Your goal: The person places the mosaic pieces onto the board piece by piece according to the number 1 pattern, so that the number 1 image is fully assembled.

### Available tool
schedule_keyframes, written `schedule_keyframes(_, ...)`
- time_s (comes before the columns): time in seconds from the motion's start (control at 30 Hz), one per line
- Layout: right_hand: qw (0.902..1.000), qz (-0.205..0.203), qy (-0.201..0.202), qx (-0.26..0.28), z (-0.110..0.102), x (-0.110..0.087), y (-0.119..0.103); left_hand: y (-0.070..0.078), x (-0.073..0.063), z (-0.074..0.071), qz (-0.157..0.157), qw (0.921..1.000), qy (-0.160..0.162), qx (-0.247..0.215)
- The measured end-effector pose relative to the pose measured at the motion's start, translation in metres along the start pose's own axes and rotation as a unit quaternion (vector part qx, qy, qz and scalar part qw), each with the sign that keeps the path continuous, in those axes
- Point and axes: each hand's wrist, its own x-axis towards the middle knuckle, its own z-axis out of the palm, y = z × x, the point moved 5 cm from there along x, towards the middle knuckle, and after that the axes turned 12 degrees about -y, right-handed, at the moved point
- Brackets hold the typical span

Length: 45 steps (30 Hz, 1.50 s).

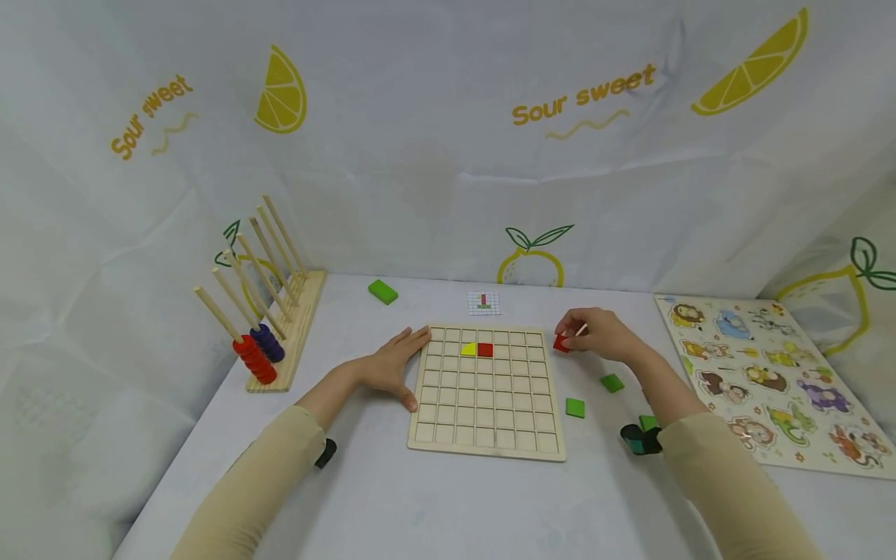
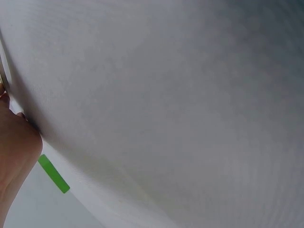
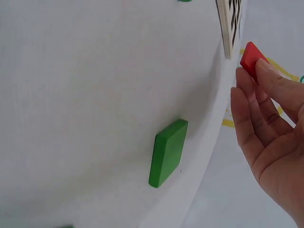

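Observation:
A square wooden grid board lies in the middle of the table. In its upper part a yellow piece with one cut corner sits beside a red square tile. My left hand rests against the board's left side, fingers spread, thumb at the edge. Off the board's upper right side, my right hand pinches another red tile between thumb and fingers. The right wrist view shows this red tile at the fingertips, raised off the table.
Green tiles lie right of the board, and a green block is at the back left. Behind the board is a small pattern card. A wooden peg stand with rings stands left; an animal puzzle board lies right.

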Motion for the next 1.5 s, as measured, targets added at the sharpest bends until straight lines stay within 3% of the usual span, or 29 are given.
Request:
schedule_keyframes(0.6, 0.9992, -0.034, 0.008, 0.02, 0.019, 0.015, -0.034, 0.0, 0.0, -0.001, 0.001, 1.0, -0.001, 0.0)
schedule_keyframes(1.5, 0.9941, -0.092, -0.018, 0.054, 0.048, 0.042, -0.087, 0.0, 0.001, -0.001, 0.005, 1.0, 0.002, 0.0)
